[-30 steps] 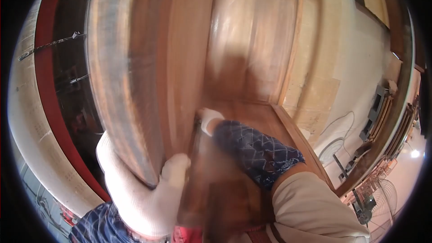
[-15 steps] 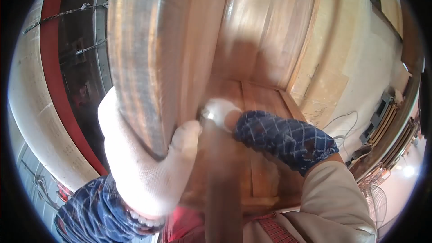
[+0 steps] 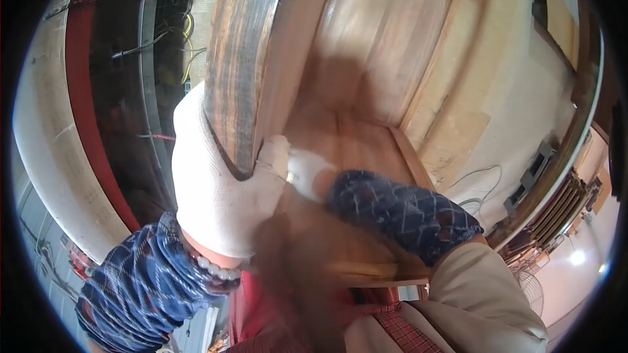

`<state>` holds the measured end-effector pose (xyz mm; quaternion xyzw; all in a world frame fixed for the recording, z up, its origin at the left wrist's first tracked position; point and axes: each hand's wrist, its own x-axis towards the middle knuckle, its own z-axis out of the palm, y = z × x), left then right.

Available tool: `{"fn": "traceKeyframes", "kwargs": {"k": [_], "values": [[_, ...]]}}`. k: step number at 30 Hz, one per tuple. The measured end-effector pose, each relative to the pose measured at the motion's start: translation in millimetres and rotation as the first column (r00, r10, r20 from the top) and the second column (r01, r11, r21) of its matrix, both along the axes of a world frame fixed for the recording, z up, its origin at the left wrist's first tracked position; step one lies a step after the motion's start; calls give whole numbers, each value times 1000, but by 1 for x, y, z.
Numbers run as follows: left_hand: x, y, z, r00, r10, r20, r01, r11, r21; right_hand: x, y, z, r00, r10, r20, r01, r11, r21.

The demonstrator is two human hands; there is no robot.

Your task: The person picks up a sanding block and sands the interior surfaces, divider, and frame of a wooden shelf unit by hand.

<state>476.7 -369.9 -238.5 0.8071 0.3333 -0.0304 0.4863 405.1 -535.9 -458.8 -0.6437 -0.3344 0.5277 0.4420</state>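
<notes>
My left hand (image 3: 222, 189), in a white knit glove, is closed over the end of a thick wooden board (image 3: 239, 72) with dark-streaked grain on its edge. Its thumb lies on the board's inner face. My right hand (image 3: 309, 173), also gloved in white, is beside that thumb, inside the panelled wooden piece (image 3: 366, 150). It looks curled, with a bright glint at its fingers, but motion blur hides what it holds. Below the two hands a brown, bar-like shape (image 3: 288, 255) is badly smeared; whether my right hand holds it cannot be told.
A tall wooden panel (image 3: 379, 39) rises at the back. On the left run a red strip (image 3: 85, 91), a dark frame with wires and a pale rounded surface (image 3: 52, 131). A loose cable (image 3: 481, 173) and stacked dark slats (image 3: 556, 212) are at the right, near a wire fan (image 3: 528, 287).
The board and my left hand have shifted right in view, uncovering yellow wires behind. My right hand has moved slightly left, nearer the left thumb. The brown bar-like shape has shifted and blurred more.
</notes>
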Motion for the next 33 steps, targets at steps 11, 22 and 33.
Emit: {"fn": "traceKeyframes", "kwargs": {"k": [11, 22, 33], "values": [[-5, 6, 3, 996, -84, -18, 86, 981, 173, 77, -35, 139, 829, 526, -189, -529, 630, -568], [-6, 1, 8, 984, -141, -109, 158, 972, 172, 60, -42, -148, 725, 681, -102, -554, 490, -673], [-2, 6, -9, 996, -70, -55, 83, 955, 284, 69, -51, 105, 878, 469, -94, -459, 770, -443]]}}
